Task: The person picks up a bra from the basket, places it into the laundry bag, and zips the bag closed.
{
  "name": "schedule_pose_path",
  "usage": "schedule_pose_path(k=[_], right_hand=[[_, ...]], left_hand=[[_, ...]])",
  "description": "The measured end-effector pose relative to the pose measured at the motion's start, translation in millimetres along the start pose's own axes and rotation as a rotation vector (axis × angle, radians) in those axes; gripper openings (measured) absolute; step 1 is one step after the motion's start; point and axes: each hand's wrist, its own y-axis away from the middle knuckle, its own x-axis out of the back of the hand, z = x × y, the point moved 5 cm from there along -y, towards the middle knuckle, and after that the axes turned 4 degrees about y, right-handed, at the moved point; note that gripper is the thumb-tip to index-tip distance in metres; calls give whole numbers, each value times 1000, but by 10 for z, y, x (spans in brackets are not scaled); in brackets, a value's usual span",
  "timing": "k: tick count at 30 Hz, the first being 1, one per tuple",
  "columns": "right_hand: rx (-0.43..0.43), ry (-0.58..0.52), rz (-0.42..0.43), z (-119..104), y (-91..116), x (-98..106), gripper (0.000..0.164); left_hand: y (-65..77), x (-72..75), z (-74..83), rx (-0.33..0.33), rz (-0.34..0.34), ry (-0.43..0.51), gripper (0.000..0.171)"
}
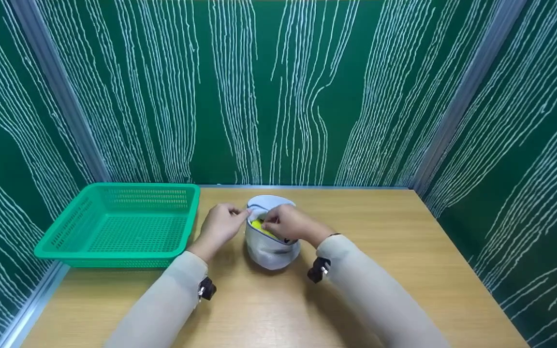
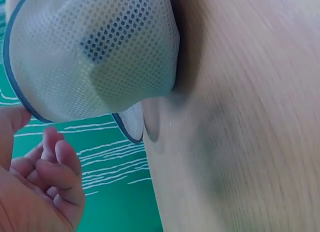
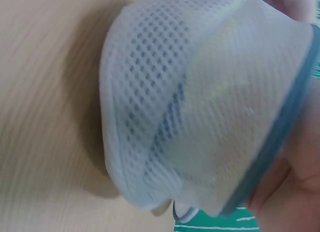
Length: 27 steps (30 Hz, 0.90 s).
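Worktop (image 1: pixel 385 295) bears a green basket (image 1: pixel 114 254) left of the mesh bag (image 1: pixel 271 255) — likely light and soft, best held by its blue rim (image 3: pixel 281 127). The left hand (image 1: pixel 220 223) sets its thumb on that rim, fingers loosely curled; the right hand (image 1: pixel 289 222) seems to pinch a yellow item (image 1: pixel 257 224) inside.

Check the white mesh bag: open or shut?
Open. In the head view, the mesh bag's lid sits back behind its mouth, the right hand reaches in, and something yellow shows inside.
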Motion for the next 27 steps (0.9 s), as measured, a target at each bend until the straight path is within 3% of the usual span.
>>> schedule_pose_path(k=[2, 6, 9, 11, 17, 27], right_hand=[[-23, -94, 47, 66, -2, 76, 28], [-95, -240, 218, 285, -18, 240, 27], [-168, -323, 343, 478, -19, 299, 28], [-237, -360, 381, 601, -16, 282, 31], [-428, -451, 304, 901, 9, 53, 56], [-501, -659, 225, 1033, -42, -194, 66]], left_hand=[[-13, 2, -6, -2, -5, 31, 32], [-27, 1, 0, 18, -41, 93, 29], [-43, -12, 4, 30, -63, 93, 29], [-51, -16, 4, 35, -76, 87, 28], [-70, -6, -22, 60, -111, 114, 25], [-82, 24, -82, 58, -115, 113, 21]])
